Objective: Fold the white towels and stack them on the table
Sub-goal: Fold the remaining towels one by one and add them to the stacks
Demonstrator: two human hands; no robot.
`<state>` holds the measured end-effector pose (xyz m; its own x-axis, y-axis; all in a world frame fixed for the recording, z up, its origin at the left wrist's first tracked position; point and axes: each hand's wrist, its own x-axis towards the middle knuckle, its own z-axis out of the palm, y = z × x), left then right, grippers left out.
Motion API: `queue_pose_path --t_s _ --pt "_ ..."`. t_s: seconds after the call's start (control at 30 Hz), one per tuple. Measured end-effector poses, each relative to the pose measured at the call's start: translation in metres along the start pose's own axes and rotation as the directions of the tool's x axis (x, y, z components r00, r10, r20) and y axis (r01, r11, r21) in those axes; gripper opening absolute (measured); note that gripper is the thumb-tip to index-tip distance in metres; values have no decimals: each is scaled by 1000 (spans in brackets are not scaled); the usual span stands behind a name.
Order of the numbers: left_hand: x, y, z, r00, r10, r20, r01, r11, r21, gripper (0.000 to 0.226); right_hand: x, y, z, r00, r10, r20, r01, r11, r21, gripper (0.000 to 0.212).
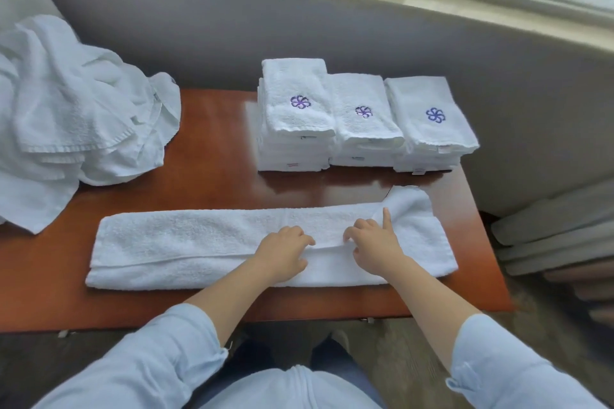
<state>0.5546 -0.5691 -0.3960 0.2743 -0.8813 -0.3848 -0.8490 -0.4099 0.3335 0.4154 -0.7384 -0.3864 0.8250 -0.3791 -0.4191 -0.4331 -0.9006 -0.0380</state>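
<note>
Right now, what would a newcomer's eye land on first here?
The left hand and right hand hold a fold in the long towel on the near side of the table. Behind stand three stacks with purple flowers; a heap of unfolded towels spills off the left end.

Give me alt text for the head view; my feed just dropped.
The left hand and right hand pinch the fold edge at the middle of a long, lengthwise-folded white towel on a brown table. Three stacks of folded towels with purple flower logos stand behind it; a heap of unfolded towels lies at the left.
</note>
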Motion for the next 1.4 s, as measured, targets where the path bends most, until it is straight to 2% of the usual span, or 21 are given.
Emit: queue_pose_path --t_s 0.23,0.43,0.63,0.7,0.8,0.9,0.97,1.03,1.13,1.2,1.3,1.4 --pt "24 51 12 988 -150 -26 150 989 -14 47 -5 56 0 996 -84 -39 78 986 -151 39" --pt "52 101 23 969 -224 -105 230 972 46 40 -5 91 9 984 -170 -57 155 965 -210 35" --pt "69 127 25 925 -366 -100 377 917 134 33 -12 131 4 974 -202 -98 161 932 -325 28" --pt "72 129 22 921 -376 -105 387 912 135 28 -14 142 0 967 -225 -122 169 919 -357 23" --pt "75 127 18 920 -368 -133 379 923 64 13 -18 149 -8 962 -247 -114 188 907 -377 27" --pt "71 122 21 929 -341 -144 351 935 54 5 -22 151 -6 972 -235 -15 217 921 -322 36" --pt "68 119 26 943 -312 -113 319 946 55 5 -26 153 3 978 -196 68 208 940 -271 30" --pt "68 120 28 962 -270 -49 271 962 22 5 -29 158 14 977 -142 159 172 965 -196 23" --pt "70 120 25 973 -227 29 229 972 -49 8 -31 162 17 967 -76 244 89 995 -42 32" --pt "68 117 23 975 -213 64 219 971 -97 12 -30 160 13 976 -48 213 49 999 -3 31" --pt "63 111 24 972 -218 86 232 950 -211 25 -30 149 13 998 -64 24 64 998 6 21" --pt "52 104 28 970 -242 18 237 926 -295 41 -29 130 17 988 -123 -89 135 980 143 12"
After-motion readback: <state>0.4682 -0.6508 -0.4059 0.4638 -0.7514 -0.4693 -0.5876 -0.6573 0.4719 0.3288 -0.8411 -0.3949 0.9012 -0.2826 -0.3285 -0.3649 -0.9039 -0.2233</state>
